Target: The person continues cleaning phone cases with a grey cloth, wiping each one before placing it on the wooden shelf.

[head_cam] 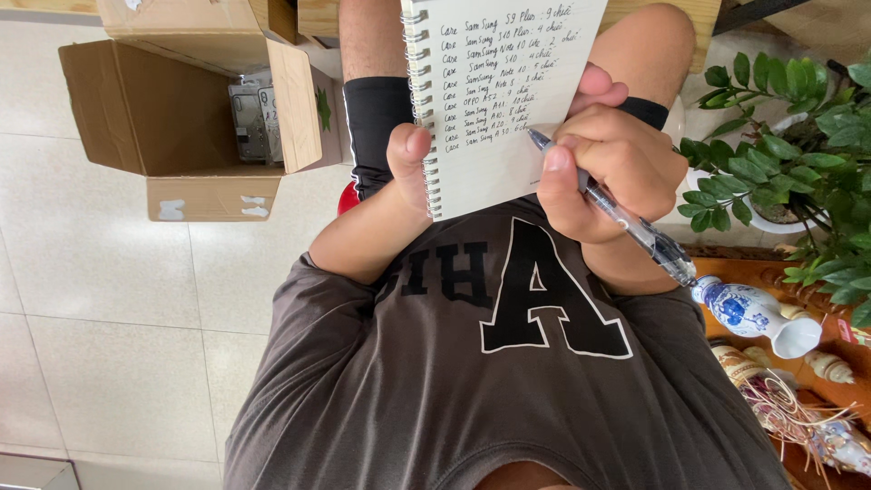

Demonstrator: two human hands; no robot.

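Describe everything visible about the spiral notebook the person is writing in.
The notebook is a small pad with a white wire spiral binding down its left edge and a white page bearing rows of blue handwriting. It is held up, tilted slightly, in front of the person's lap, and its top runs out of frame. The left hand holds it at the bound lower corner, thumb on the page. The right hand rests against its right edge, pressing a clear-barrelled pen to the last written line.

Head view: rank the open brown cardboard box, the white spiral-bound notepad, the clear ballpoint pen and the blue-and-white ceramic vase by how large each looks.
1. Open brown cardboard box, largest.
2. White spiral-bound notepad; it sits nearer the camera, so the gap is unsure.
3 and 4. Clear ballpoint pen and blue-and-white ceramic vase look alike in extent; not ranked.
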